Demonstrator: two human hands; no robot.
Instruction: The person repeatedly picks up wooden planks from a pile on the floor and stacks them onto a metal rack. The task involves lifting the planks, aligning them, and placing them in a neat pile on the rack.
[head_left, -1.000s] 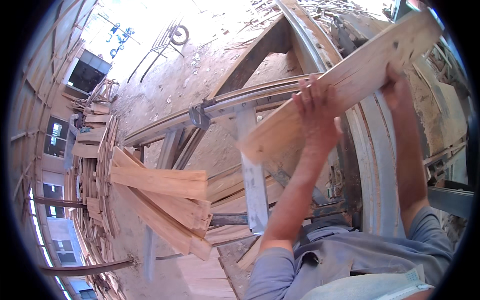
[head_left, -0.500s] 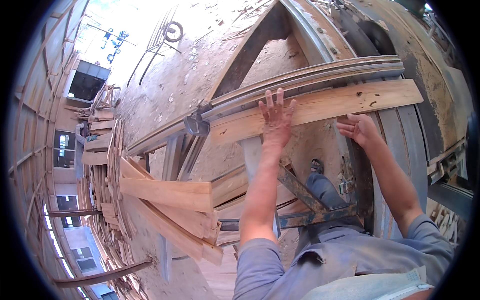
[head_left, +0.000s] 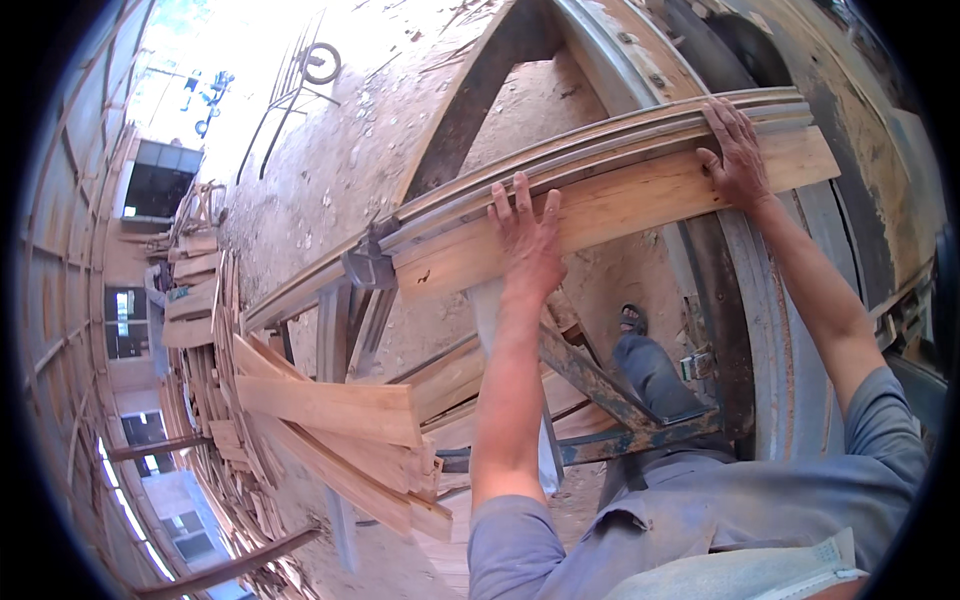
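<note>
A long, pale wooden plank lies flat across a metal-framed machine table, its far edge along a long straight rail. My left hand rests on the plank toward its left end, fingers spread and pointing at the rail. Farther right, my right hand lies over the plank and rail, its fingers stretched across the rail and the thumb apart on the wood. Neither hand is wrapped round anything. A dark metal block is fixed at the rail by the plank's left end.
Several loose boards lie stacked at an angle to the left. Below the plank runs a blue-grey metal brace, near my sandalled foot. A large dusty panel stands at the right. Timber piles line the far-left wall.
My right hand has moved from beside the plank's near edge up onto the plank and rail. The plank sits closer against the rail. My left hand stays on the wood.
</note>
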